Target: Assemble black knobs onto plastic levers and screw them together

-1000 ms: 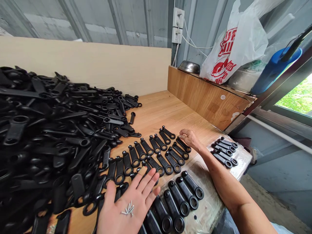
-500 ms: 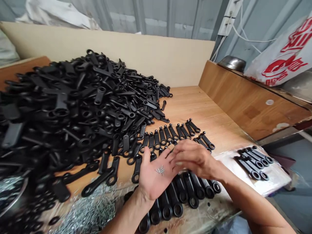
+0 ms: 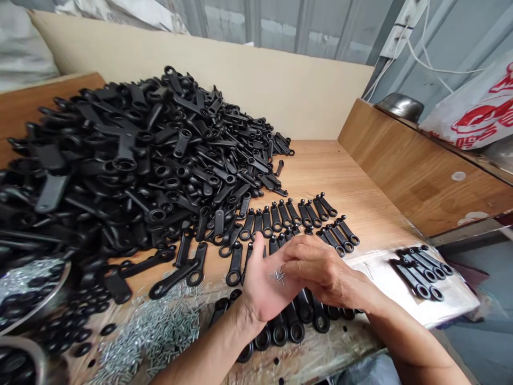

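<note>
My left hand (image 3: 262,286) is held palm up over the front of the wooden table (image 3: 336,182), with several small metal pins (image 3: 277,276) lying in the palm. My right hand (image 3: 320,270) reaches across it, fingertips drawn together at the pins. Under both hands lie rows of black plastic handles (image 3: 296,214) with ring ends. A big heap of the same black handles (image 3: 132,160) fills the left of the table.
A spread of loose metal pins (image 3: 148,334) and small black rings (image 3: 76,331) lies at the front left, beside a metal bowl (image 3: 28,289). A further group of handles (image 3: 420,267) sits at the right. Behind the raised wooden ledge (image 3: 420,166) are a steel bowl (image 3: 401,106) and a plastic bag (image 3: 476,115).
My right hand left the far row of handles and came to my left palm, closing on the pins. The view swung left, bringing the heap and loose pins into sight.
</note>
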`<state>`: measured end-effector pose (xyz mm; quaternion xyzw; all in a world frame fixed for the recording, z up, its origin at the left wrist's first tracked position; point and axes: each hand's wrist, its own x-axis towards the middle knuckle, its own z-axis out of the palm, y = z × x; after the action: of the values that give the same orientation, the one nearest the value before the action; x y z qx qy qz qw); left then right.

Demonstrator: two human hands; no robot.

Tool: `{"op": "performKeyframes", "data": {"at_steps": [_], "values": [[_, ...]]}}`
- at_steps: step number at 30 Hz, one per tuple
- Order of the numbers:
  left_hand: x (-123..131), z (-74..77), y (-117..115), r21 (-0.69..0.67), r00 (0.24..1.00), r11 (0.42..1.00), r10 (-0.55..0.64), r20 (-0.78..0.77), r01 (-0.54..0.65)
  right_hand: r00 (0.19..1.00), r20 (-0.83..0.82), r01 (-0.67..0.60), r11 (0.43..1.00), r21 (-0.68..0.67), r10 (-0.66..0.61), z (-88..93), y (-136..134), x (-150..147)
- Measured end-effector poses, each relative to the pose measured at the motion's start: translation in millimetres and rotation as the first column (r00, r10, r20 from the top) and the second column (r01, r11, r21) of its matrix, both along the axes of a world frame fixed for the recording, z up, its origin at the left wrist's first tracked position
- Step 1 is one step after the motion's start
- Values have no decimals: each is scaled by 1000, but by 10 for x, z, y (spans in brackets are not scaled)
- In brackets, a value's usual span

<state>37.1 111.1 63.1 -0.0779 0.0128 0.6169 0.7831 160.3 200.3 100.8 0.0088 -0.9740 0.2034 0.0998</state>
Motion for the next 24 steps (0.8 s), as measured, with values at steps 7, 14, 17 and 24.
{"op": "performKeyframes", "data": {"at_steps": [7,14,17,24], "values": [[6,-87,-7,-14,996,1000,-27,-90,26,997,72,-36,993,114,28,54,-23,-16],[73,-125,6,-6,997,998,-62,40,63,995,29,-100,989,107,97,-13,4,-73],[77,-134,8,30,998,999,-41,52,40,993,-44,-104,994,42,105,-18,64,-46],[37,-113,76,-34,989,999,28,-142,-33,883,-196,451,886,109,-426,25,942,241]]}}
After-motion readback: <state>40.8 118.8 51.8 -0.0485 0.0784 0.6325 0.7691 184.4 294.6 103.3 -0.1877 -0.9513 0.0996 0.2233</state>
